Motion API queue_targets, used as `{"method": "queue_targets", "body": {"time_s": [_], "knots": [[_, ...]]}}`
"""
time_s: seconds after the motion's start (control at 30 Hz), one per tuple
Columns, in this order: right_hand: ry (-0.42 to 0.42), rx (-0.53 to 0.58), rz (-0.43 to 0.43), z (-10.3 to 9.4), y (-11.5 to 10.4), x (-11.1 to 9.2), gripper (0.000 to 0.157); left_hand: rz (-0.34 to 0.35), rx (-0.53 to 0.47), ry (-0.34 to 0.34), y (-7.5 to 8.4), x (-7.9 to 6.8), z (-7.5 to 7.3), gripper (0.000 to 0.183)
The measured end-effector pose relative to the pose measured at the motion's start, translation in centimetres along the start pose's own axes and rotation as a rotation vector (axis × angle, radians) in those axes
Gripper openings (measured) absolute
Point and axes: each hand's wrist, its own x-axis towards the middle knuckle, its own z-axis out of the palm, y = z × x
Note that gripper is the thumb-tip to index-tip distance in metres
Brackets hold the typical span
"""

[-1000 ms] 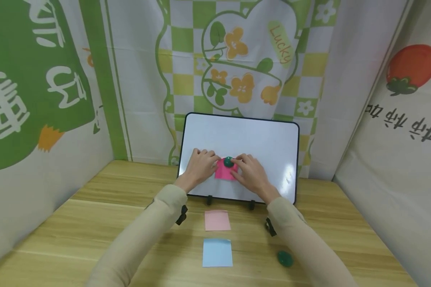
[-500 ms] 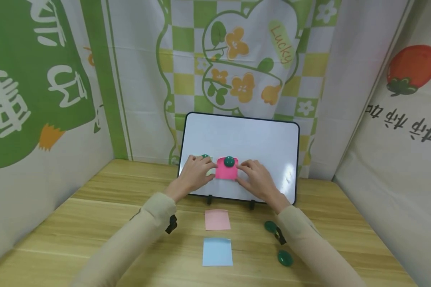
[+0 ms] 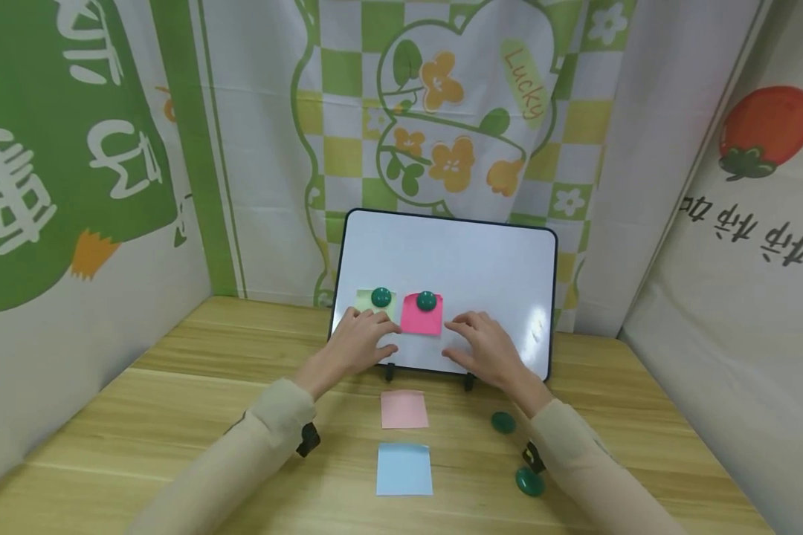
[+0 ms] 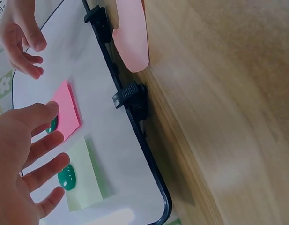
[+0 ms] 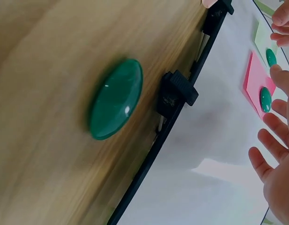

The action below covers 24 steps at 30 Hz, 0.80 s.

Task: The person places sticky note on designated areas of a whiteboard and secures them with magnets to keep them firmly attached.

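On the whiteboard (image 3: pixel 488 275) hang a bright pink sticky note (image 3: pixel 420 321) and, to its left, a pale green sticky note (image 4: pixel 85 187). A round green magnet (image 3: pixel 426 301) sits at the top of the pink note, and another green magnet (image 3: pixel 381 297) on the green one. My left hand (image 3: pixel 355 343) is in front of the lower part of the green note, fingers loosely bent and holding nothing. To the right of the pink note is my right hand (image 3: pixel 487 348), its fingers spread apart and free of any object.
A light pink sticky note (image 3: pixel 404 409) and a light blue one (image 3: pixel 404 469) lie on the wooden table (image 3: pixel 174 401). Two more green magnets, one nearer the board (image 3: pixel 503 423) and one nearer me (image 3: pixel 529 481), lie to the right. Black stand clips (image 4: pixel 132 98) support the board's lower edge.
Both hands have let go of the pink note and magnet, then drawn apart and down toward me. The green note and its magnet have come into sight, as has a magnet on the table.
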Motion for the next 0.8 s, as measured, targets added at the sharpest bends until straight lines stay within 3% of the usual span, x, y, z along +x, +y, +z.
{"method": "queue_targets", "body": {"time_s": [0.23,0.8], "knots": [[-0.025,0.021,0.010,-0.1,-0.1,-1.0,0.049,-0.005,-0.045,0.000,0.3,-1.2,-0.2,0.029],[-0.083,0.017,-0.007,-2.4,-1.2,-4.2,0.055,0.014,-0.193,-0.093,1.5,-3.7,-0.5,0.034]]}}
